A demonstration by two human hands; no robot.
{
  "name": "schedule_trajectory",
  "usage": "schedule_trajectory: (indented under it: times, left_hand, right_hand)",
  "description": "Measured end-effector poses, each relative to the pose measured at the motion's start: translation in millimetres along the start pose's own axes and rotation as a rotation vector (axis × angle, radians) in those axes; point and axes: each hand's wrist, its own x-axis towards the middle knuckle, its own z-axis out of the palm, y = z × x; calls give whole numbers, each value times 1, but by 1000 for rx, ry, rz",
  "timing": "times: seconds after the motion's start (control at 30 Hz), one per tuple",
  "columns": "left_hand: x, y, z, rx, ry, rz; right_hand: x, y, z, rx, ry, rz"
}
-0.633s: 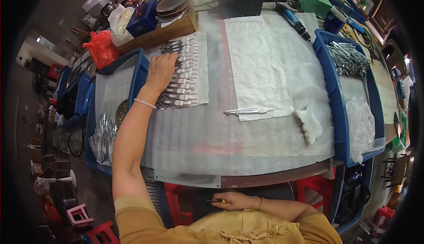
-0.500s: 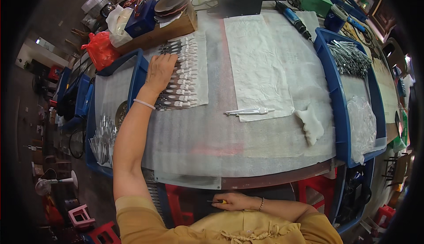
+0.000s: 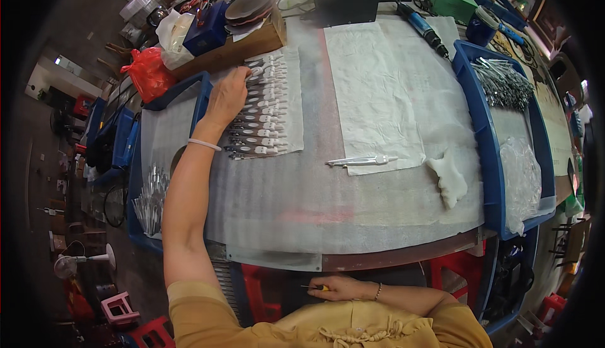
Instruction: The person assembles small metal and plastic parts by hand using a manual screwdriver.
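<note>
A table [image 3: 403,256] spreads under a pale liner [image 3: 283,212], its brown front edge and a grey plate [image 3: 274,258] showing on the near side of the cloth [image 3: 377,89]. That white, creased cloth lies lengthwise on the liner. To its left is a paper [image 3: 293,105] bearing a column of tools [image 3: 265,118]; farther left and beyond it, a wooden box [image 3: 255,38]. A silvery tool [image 3: 362,160] lies across the cloth's near end, tips past its left edge. Just right of that end sits a white scrap [image 3: 449,179]. Right of the cloth's far end rests a blue-and-black driver [image 3: 423,28]; beyond the cloth, a black box [image 3: 345,4], with a green box [image 3: 452,1] to its far right.
</note>
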Motion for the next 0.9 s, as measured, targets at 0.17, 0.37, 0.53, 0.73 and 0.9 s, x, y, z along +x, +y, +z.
schedule_trajectory:
  times: [0.17,0.37,0.53,0.73,0.9]
  left_hand:
    - [-4,4,-2,-49,-169,-64]
    - [-16,7,-11,-33,-159,-60]
    - [-22,11,-24,-24,-102,-62]
    - [-18,58,-44,-78,-6,50]
    - [-71,147,-106,-230,2,-6]
  right_hand:
    - [0,-4,-3,1,5,23]
    - [1,6,3,21,-50,113]
    - [1,-4,2,4,-31,92]
    - [-3,1,-1,-87,112,-26]
    - [6,18,14,-107,275,-297]
